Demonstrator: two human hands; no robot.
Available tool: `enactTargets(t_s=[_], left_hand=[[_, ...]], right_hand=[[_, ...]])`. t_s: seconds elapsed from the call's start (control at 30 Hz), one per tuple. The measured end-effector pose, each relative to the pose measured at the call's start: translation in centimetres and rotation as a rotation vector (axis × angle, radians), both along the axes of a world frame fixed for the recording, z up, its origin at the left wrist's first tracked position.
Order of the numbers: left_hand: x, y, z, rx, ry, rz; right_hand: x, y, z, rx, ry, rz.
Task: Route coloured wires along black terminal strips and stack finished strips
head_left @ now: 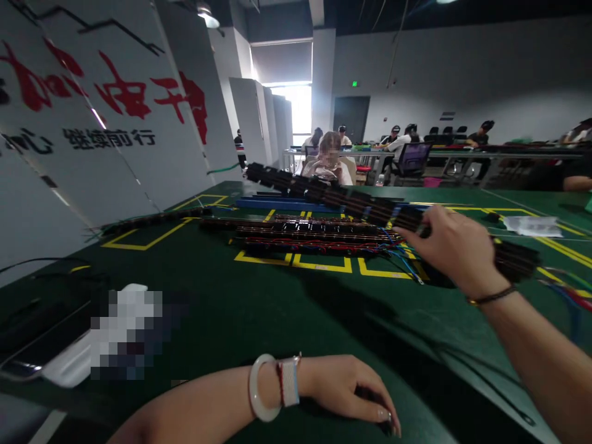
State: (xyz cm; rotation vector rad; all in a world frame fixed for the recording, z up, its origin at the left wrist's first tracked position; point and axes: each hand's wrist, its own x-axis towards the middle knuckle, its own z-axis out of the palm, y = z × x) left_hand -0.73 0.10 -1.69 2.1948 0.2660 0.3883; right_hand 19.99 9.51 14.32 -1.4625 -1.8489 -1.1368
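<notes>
Black wire bundle [342, 198] tilts up over the green table [231, 314], gripped by my right hand [456, 246], my left hand [348, 387] loosely open, and I think this holding-up step next needs steady fingers.

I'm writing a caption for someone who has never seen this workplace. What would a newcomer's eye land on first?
Probably the long, dark segmented strip held slantwise in the right hand, above the green table. Next, the big red characters on the pale wall at upper left. Then the white bangle on the left wrist, low in the picture, near the left hand.
</notes>
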Motion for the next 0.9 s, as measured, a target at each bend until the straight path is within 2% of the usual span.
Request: enactTargets(t_s=[0.1,0.27,0.4,0.5,0.63,0.73,0.83,0.9], left_hand=[[0.0,0.3,-0.6,0.027,-0.002,-0.033],[0.0,0.7,-1.5,0.099,-0.075,-0.125],[-0.1,0.8,-2.2,0.144,-0.119,-0.161],[-0.3,0.9,-2.8,0.12,-0.023,-0.124],[-0.4,0.9,-3.1,0.035,0.15,-0.135],[-0.5,0.9,-2.9,-0.017,0.172,-0.173],[-0.3,0.5,-2.9,-0.046,0.134,-0.209],[-0.1,0.1,-3.1,-0.06,0.129,-0.231]], right_hand=[[-7.0,0.9,-1.4,-0.117,0.017,0.192],[-15.7,2.1,-4.4,-0.343,0.05,0.43],[-21.8,2.3,-6.9,-0.475,0.052,0.508],[-25.4,2.5,-8.5,-0.538,0.048,0.541],[-28.1,2.7,-10.5,-0.635,0.055,0.555],[-28.6,2.3,-12.0,-0.688,0.064,0.576],[-28.0,0.4,-12.8,-0.67,0.045,0.591],[-26.7,-2.1,-12.5,-0.607,0.031,0.632]])
